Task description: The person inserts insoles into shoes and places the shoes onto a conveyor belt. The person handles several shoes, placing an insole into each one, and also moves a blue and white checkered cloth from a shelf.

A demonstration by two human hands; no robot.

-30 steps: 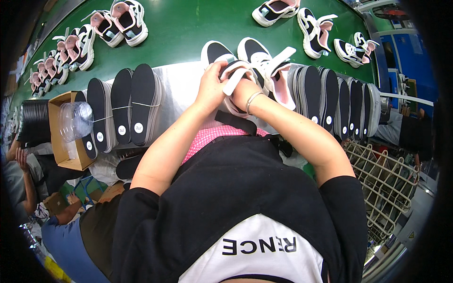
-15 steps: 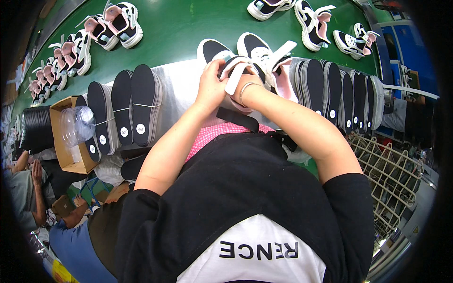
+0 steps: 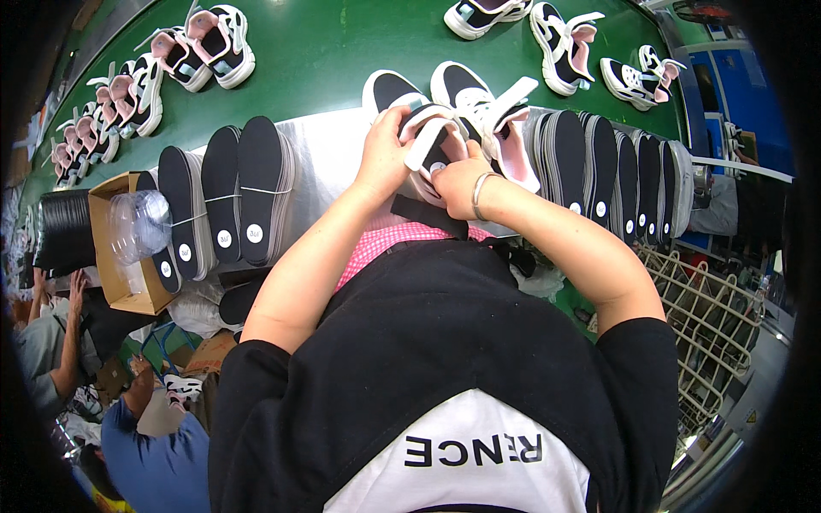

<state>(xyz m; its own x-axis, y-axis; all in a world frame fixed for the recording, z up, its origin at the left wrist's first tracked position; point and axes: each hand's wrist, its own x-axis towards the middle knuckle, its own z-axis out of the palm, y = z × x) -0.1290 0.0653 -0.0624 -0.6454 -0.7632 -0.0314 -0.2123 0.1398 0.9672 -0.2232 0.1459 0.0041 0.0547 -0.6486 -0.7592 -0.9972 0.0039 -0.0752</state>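
Upper centre of frame: left hand (image 3: 383,158) and right hand (image 3: 457,181), fingers pinching a black-and-white sneaker (image 3: 428,141) above the steel desk (image 3: 329,150); bundled black insoles (image 3: 224,201) at left.

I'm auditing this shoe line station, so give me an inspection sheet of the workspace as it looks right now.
Surface: green conveyor belt beyond a metal bench edge.
Job's things: black-and-white sneaker, strap open.
Clutter: bundled black insoles; cardboard box with clear plastic.
Grippers: left hand and right hand both grip the sneaker.
Cables: nothing seen.
Surroundings: pink-lined sneakers on the belt; wire basket; co-workers lower left.
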